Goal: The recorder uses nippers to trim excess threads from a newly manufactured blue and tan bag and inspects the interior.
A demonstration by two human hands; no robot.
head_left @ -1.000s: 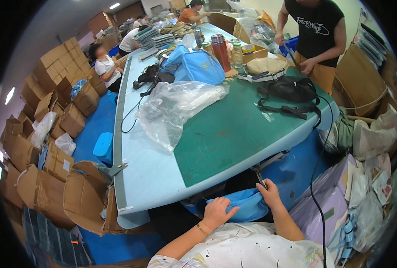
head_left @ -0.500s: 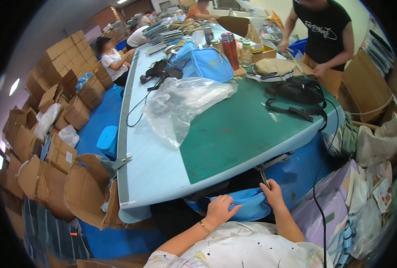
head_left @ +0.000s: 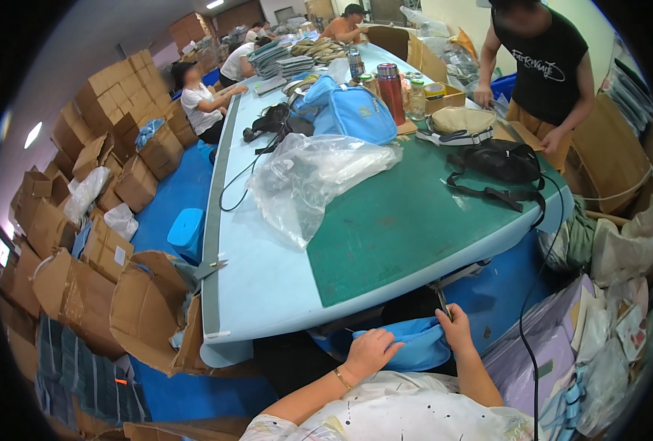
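Blue cloth (head_left: 423, 345): soft, folded, round-edged; lower middle of the frame, between the hands.
Left hand (head_left: 370, 355): laid over its upper edge; fingertips hidden, grip hard to tell.
Right hand (head_left: 456, 328): closed around a slim metal tool (head_left: 443, 299), kind unclear.
Plastic bag (head_left: 308, 180): clear, crinkled, on the table (head_left: 385, 235), centre.
Black shirt (head_left: 543, 70): white lettering, upper right; wearer's head cut off.

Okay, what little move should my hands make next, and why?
Perhaps turn the slim metal tool toward the bright-blue fabric piece: the right hand holds it pointing away from the fabric piece, while the left hand rests there, seemingly steadying it.
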